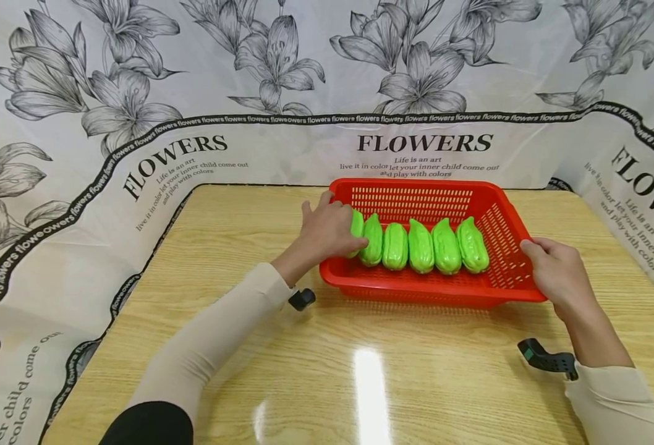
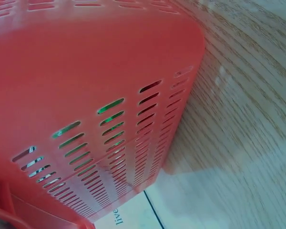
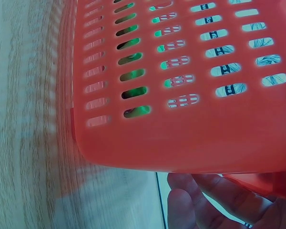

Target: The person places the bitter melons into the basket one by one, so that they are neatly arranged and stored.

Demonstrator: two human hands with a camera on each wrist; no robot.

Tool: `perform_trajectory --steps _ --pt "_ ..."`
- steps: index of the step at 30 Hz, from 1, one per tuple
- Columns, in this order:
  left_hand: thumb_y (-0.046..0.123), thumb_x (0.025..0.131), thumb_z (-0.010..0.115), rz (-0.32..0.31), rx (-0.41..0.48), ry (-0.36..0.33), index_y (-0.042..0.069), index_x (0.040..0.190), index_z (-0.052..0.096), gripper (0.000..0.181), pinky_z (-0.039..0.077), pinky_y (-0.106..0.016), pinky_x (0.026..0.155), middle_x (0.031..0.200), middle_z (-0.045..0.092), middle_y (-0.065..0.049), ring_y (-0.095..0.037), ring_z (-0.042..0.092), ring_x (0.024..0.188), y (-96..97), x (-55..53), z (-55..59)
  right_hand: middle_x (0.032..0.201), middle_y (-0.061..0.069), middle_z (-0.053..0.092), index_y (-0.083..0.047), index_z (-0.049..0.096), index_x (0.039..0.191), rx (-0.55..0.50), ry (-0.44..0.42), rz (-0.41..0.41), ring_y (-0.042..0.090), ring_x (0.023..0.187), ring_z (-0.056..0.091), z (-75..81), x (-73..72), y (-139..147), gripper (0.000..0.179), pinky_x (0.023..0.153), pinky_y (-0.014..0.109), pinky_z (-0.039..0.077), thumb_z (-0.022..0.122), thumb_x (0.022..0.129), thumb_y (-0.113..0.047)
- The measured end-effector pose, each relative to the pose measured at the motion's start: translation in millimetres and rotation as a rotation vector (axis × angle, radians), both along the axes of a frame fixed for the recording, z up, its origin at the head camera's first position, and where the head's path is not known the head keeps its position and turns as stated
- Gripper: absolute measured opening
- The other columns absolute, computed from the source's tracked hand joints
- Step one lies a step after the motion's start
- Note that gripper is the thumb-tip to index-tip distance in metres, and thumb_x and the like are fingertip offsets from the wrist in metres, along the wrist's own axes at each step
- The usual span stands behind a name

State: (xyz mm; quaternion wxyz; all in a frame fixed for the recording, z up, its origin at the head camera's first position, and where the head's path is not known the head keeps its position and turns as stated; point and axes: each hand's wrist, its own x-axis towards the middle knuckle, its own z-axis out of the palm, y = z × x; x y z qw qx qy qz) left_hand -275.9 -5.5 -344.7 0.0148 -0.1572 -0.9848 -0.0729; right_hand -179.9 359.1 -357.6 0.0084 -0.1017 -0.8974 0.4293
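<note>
A red slotted plastic basket [image 1: 416,281] stands at the table's far side. Across its floor runs a row of several glossy, bright green bitter melons [image 1: 395,247], their pointed tips facing away. My left hand [image 1: 329,228] grips the basket's left rim, thumb reaching inside over the leftmost melons and partly covering one. At the right end my right hand [image 1: 560,272] holds the rim, thumb on top. In the right wrist view, fingers [image 3: 229,195] curl beneath the rim of the basket [image 3: 133,148]. Only the outer wall of the basket [image 2: 86,86] shows in the left wrist view; left fingers are hidden there.
The wooden table [image 1: 282,371] stretches in front of the basket, with a bright light reflection on it. A white flower-print cloth [image 1: 282,154] hangs behind and along both sides. Black camera mounts [image 1: 546,358] sit at the wrists.
</note>
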Motion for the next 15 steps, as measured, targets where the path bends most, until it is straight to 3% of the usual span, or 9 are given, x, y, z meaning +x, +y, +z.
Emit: perform_trajectory --steps 15 --pt "0.067 0.083 0.066 0.009 -0.003 -0.073 0.02 0.083 0.065 0.047 0.033 -0.072 0.103 0.099 0.062 0.0 -0.026 0.009 0.151 -1.1 3.4 -1.7 0.135 0.032 0.05 0.007 0.036 0.152 0.001 0.011 0.0 -0.004 0.075 0.056 1.4 -0.7 -3.5 0.07 0.061 0.024 0.056 0.032 0.107 -0.046"
